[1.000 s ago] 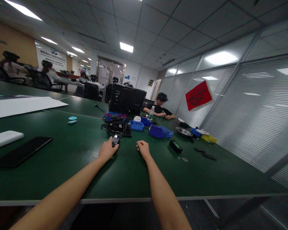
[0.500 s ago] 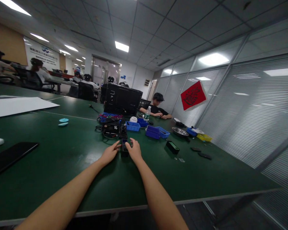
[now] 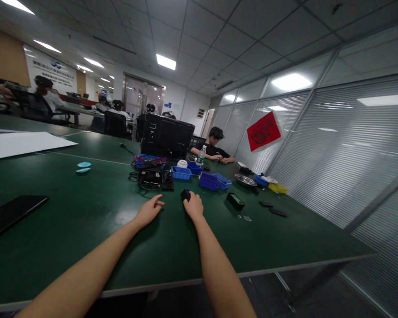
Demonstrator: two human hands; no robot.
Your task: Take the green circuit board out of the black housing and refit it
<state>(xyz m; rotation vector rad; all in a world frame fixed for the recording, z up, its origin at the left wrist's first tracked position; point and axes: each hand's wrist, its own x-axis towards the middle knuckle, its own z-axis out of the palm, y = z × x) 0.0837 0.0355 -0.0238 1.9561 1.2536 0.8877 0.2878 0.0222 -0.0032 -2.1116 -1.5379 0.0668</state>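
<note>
Gripping a small black box-shaped device [image 3: 185, 194] in the right hand [image 3: 194, 206], at the dark green worktop [image 3: 172, 256]; cannot tell whether resting it there or holding it just above. Holding out the left hand [image 3: 150, 211] loosely spread, to the left of the device and apart from it, with a bright blue rectangular plastic tray [image 3: 181, 172] beyond the device and a black rectangular box with a green top [image 3: 235, 201] to the right of the right hand
</note>
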